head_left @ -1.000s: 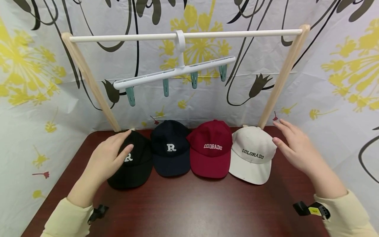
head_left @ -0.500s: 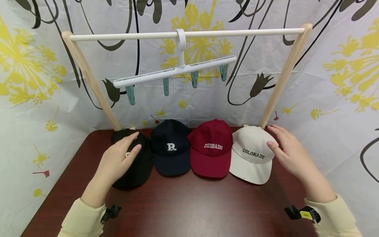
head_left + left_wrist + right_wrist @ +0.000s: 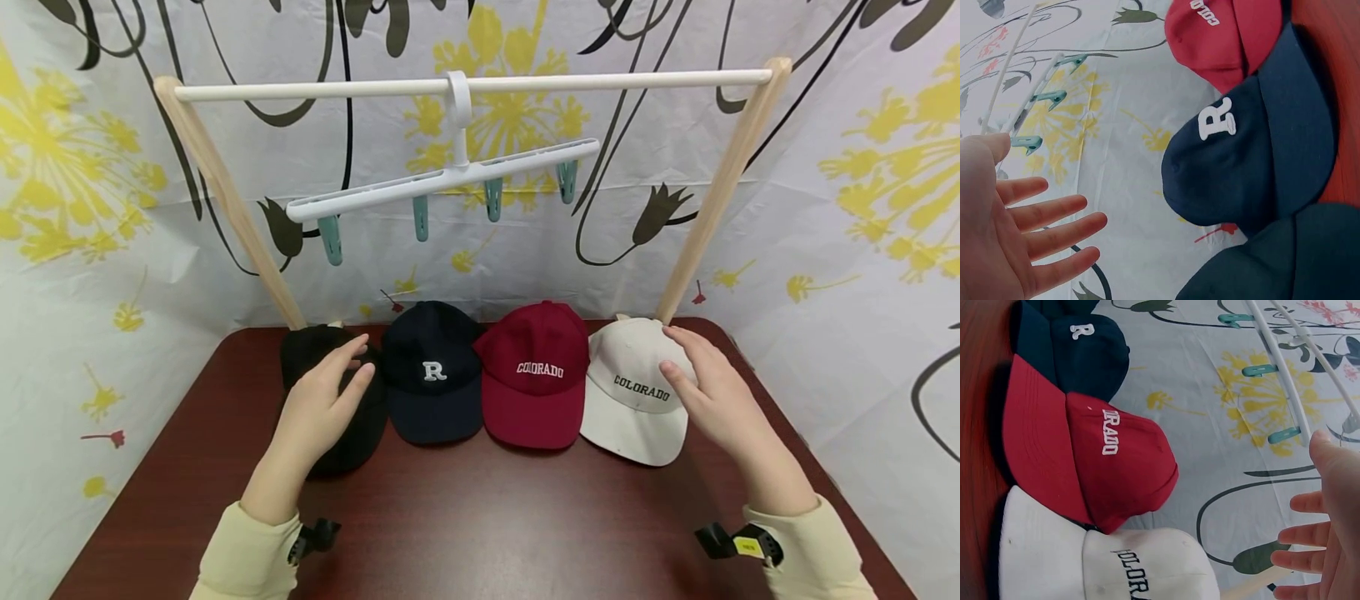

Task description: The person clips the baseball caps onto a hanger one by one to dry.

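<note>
Caps are what lie within reach: black cap [image 3: 362, 429], navy cap [image 3: 432, 402], red cap [image 3: 535, 392] and white cap [image 3: 633, 408], side by side along the back edge of the tabletop [image 3: 480, 521], brims toward the person. The black one sits nearest the back left corner, the white one nearest the back right. From where I stand, they look light and easy to lift, their matte cloth unlikely to slip. The crowns seem soft and would probably dent under a hard squeeze; the brims look stiffer, so a pinch on the front of a brim should give the surest hold. A crown could be taken from its top, but gently. Nothing about them seems fragile, though the white fabric might show smudges. Neighbours sit so close that dragging one sideways could nudge the next; straight up looks kinder.

Left hand [image 3: 318, 408] hovers above the black cap, right hand [image 3: 716, 396] beside the white cap's crown. On both, the fingers are spread apart, clear of the cloth and holding nothing.
</note>
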A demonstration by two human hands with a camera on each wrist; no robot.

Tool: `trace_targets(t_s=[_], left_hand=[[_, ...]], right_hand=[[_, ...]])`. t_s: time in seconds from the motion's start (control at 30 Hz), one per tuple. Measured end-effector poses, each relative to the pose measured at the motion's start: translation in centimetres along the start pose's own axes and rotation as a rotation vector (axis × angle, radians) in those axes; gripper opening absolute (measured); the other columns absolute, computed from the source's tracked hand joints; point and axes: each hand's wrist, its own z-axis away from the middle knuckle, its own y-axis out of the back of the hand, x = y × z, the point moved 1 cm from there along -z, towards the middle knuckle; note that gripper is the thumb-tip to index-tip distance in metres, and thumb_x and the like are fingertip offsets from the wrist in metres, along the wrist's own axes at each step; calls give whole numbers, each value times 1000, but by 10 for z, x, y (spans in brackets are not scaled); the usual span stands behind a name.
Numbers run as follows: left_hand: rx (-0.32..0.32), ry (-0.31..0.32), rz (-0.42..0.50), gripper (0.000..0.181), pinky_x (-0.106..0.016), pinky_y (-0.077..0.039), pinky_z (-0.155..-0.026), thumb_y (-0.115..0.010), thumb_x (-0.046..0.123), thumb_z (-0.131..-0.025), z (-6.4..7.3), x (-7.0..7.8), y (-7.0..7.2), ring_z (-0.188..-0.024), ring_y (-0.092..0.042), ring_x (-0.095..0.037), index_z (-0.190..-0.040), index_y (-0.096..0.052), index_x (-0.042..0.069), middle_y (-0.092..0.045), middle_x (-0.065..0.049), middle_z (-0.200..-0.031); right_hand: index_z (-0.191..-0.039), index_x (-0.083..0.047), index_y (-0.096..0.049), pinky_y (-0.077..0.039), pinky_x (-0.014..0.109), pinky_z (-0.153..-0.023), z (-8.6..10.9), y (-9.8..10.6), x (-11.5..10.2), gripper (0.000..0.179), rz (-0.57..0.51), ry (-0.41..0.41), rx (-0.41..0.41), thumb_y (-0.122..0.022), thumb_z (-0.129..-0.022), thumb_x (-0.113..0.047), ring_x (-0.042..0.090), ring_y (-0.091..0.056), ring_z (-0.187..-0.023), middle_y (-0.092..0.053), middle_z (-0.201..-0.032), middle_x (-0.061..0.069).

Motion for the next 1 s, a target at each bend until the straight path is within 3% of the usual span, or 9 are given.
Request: trace_targets(t_s=[0.4, 1.0], left_hand=[[1, 30, 132, 49, -47, -46, -89, -46, 37, -102, -4, 5, -17, -109, -59, -26, -144, -42, 13, -53, -10, -134], [-49, 80, 322, 48, -44, -50, -83, -50, 32, -101, -16, 17, -52, -99, -63, -23, -142, -43, 8, -57, -14, -129]], right_hand=[[-140, -2, -42, -32, 61, -88, 3, -18, -6, 44, -29, -81, 41, -49, -101, -23, 43, -43, -118, -47, -132, 24], [-137, 1, -45, -39, 58, -91, -2, -37, -6, 47, -85, -175, -46, -44, -103, -31, 41, -44, -122, -49, -134, 23]])
